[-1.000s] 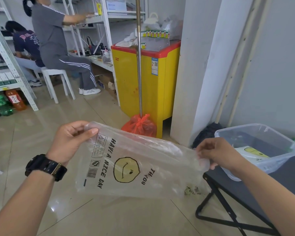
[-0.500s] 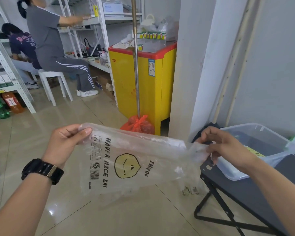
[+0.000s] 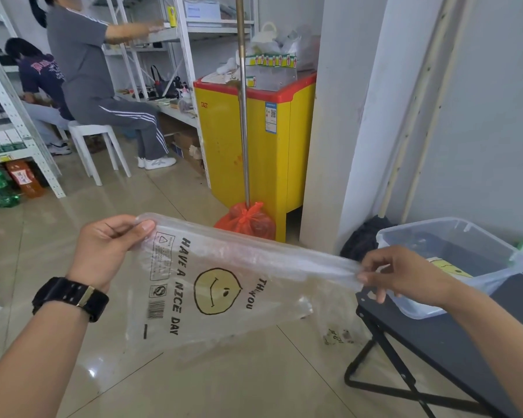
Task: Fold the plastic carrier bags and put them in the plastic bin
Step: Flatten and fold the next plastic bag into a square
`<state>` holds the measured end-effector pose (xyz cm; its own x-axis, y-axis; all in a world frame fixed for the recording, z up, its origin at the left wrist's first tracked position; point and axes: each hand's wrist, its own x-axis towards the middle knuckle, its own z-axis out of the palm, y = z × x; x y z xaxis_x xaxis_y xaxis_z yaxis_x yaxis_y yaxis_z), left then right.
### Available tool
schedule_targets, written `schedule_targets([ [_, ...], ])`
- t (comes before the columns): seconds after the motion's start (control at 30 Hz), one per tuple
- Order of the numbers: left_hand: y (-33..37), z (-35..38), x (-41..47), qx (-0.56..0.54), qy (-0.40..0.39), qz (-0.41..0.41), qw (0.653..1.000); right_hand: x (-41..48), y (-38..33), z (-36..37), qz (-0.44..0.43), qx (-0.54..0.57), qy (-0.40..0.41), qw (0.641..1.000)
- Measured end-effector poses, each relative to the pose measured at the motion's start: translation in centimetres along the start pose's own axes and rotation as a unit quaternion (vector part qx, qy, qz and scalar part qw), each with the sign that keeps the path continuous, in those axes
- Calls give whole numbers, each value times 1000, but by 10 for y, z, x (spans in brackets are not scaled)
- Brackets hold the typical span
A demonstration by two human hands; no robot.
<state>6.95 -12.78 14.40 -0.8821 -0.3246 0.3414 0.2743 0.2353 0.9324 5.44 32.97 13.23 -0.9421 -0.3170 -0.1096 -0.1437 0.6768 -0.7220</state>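
Plastic bin (image 3: 417, 233) top open; pillar (image 3: 344, 116) just beside.

Bright, even indoor light; glare on glossy floor (image 3: 91, 372) (wide-angle bowing at edges); mostly sharp.

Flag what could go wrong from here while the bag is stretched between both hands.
1. The right hand pinches the carrier bag at its bunched end with fingertips only; the slick film could slip free and drop to the floor.
2. The left hand holds just the top edge too, so the rest hangs loose in the air and a fold may come out crooked.
3. The plastic bin sits near the table corner; a careless drop-in might nudge it.
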Motion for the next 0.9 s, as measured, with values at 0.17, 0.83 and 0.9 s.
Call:
schedule_targets([
  [0.17,35,26,-14,92,-52,96,990,6,-22,22,-68,-4,207,976],
  [0.83,49,105,-46,208,-292,142,923,17,-92,84,-226,144,56,962],
  [0.9,49,100,-43,219,-261,152,928,18,-83,74,-183,120,60,974],
])
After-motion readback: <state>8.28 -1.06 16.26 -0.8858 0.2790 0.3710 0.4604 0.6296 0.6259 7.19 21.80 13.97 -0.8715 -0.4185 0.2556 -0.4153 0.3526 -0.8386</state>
